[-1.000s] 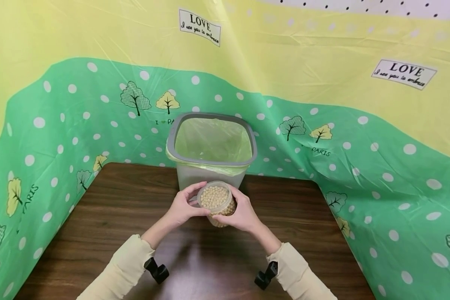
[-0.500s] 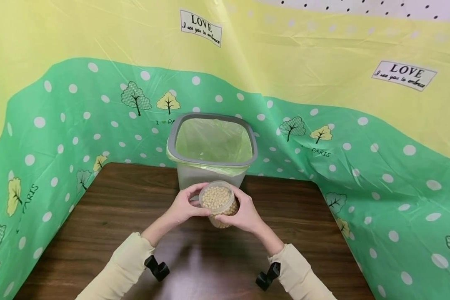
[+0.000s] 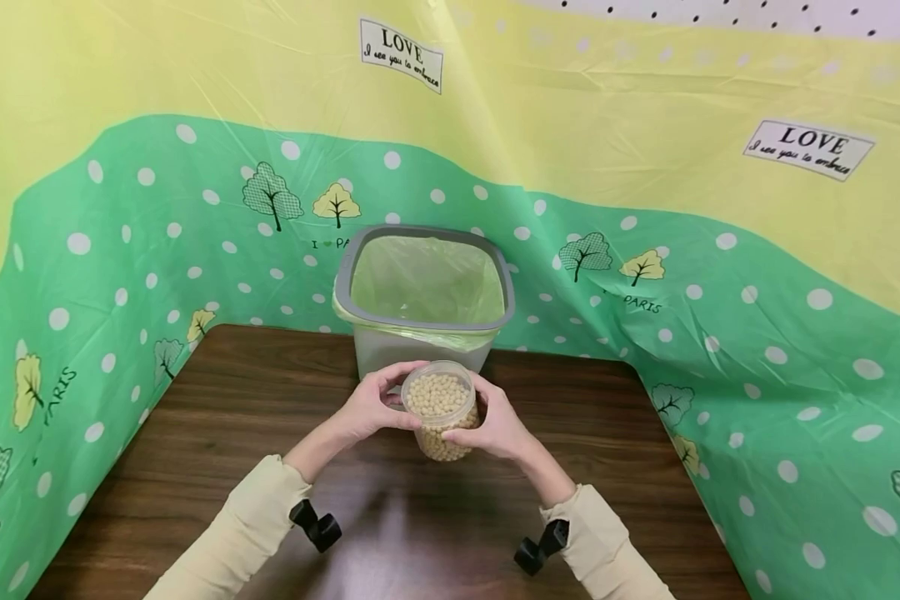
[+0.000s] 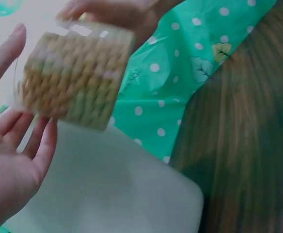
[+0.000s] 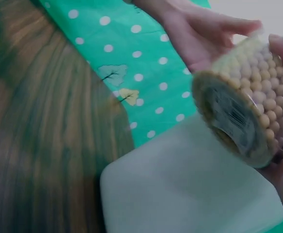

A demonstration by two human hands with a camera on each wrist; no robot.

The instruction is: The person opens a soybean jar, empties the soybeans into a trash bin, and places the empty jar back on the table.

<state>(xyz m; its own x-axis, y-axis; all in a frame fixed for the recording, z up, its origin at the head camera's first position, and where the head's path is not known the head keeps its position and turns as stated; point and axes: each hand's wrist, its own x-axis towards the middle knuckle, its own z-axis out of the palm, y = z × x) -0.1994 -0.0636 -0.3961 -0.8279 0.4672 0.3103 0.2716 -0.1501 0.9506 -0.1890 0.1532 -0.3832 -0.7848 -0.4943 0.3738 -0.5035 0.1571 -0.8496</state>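
A clear round plastic jar [image 3: 444,442] full of small round beige beans, which look like soybeans, is held up above the table. It tilts, its top facing up toward the head camera. My right hand [image 3: 497,422] grips the jar's side, thumb in front. On the other side my left hand [image 3: 375,406] curls thumb and fingers around the jar's upper rim. The right wrist view shows a label [image 5: 233,119] with a barcode on the jar's base. Whether a clear lid covers the top, I cannot tell.
Just behind the hands stands a grey bin [image 3: 420,354] with a grey rim and a pale green liner bag [image 3: 427,283]. Dark wooden table [image 3: 270,375] lies beneath. A green and yellow patterned curtain [image 3: 195,192] closes off the back and sides.
The jar has shifted slightly right, and more of its front side shows. My right hand has moved a little to the right with it; the left stays nearly in place.
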